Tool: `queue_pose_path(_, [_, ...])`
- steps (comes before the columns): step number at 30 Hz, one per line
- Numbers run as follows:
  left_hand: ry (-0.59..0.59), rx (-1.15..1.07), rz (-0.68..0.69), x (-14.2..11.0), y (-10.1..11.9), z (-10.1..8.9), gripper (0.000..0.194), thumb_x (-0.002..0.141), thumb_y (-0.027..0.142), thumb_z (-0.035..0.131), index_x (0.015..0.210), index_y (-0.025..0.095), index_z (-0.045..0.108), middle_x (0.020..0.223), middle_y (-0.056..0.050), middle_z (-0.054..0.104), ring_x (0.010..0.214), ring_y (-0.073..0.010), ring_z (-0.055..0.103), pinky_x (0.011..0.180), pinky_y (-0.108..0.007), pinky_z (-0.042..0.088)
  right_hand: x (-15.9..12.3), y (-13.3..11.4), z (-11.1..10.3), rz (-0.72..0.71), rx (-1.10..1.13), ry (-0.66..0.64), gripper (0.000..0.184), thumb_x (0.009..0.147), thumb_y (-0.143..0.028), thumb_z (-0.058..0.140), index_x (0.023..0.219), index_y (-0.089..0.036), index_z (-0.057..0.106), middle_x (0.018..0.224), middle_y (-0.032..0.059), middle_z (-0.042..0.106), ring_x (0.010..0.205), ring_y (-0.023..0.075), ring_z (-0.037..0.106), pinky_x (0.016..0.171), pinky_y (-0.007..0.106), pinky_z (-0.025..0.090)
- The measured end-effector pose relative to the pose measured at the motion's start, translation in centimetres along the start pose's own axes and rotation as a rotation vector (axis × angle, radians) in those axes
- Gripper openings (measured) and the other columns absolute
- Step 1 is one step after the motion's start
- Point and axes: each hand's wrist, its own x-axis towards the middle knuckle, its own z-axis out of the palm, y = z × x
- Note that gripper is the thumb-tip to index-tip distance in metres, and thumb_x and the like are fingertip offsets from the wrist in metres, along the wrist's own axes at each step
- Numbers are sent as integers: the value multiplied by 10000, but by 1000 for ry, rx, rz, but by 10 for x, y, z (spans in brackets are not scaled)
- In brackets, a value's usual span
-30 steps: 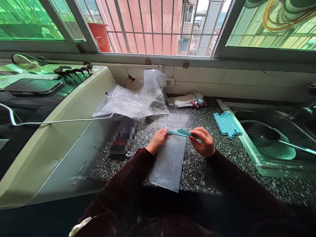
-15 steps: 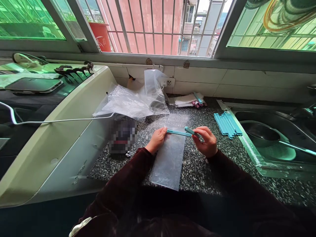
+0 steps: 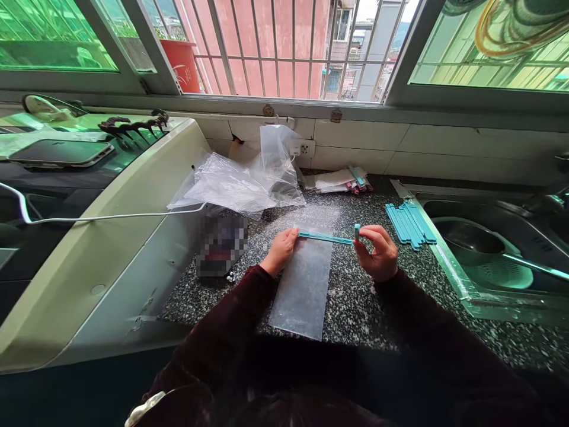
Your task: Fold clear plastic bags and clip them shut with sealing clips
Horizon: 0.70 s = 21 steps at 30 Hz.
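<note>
A pale blue bag clip (image 3: 326, 237) lies across the upper part of a clear plastic bag (image 3: 304, 284), which hangs down flat over the counter. My left hand (image 3: 281, 250) is closed on the clip's left end, its thumb and fingers pinching there with the bag's top edge. My right hand (image 3: 377, 252) pinches a short blue part at the clip's right end, past the bag's side. That part stands up between thumb and forefinger. Whether it is joined to the strip, I cannot tell.
Several more blue clips (image 3: 409, 225) lie by the sink (image 3: 471, 284) on the right. Loose clear plastic bags (image 3: 240, 184) are heaped behind, beside a stack of packed bags (image 3: 340, 179). A white cable (image 3: 115, 218) crosses the pale machine (image 3: 133, 237) on the left. A blurred-out object (image 3: 221, 246) stands near it.
My right hand has shifted right and slightly up along with the small blue part, which has turned from slanting to upright. My left hand has barely moved.
</note>
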Motion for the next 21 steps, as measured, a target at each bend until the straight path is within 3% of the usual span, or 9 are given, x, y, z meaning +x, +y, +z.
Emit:
queue_pose_path(11, [5,-50,-14,-1,5,-1,486,711,601,554,535,151,494,440,30,437,402,-61,338,411,-210,227,-3,7,-4,30,-83,24,100,799,-217,562,898,-216,549,805,54,637,744,188,612,626,357,538])
queue_pose_path(21, [55,-115,-76,1,4,-1,407,731,512,577,584,135,534,478,23,468,416,-63,359,417,-206,240,-2,11,-6,28,-109,48,87,799,-214,565,883,-218,542,806,51,644,750,193,621,606,347,535])
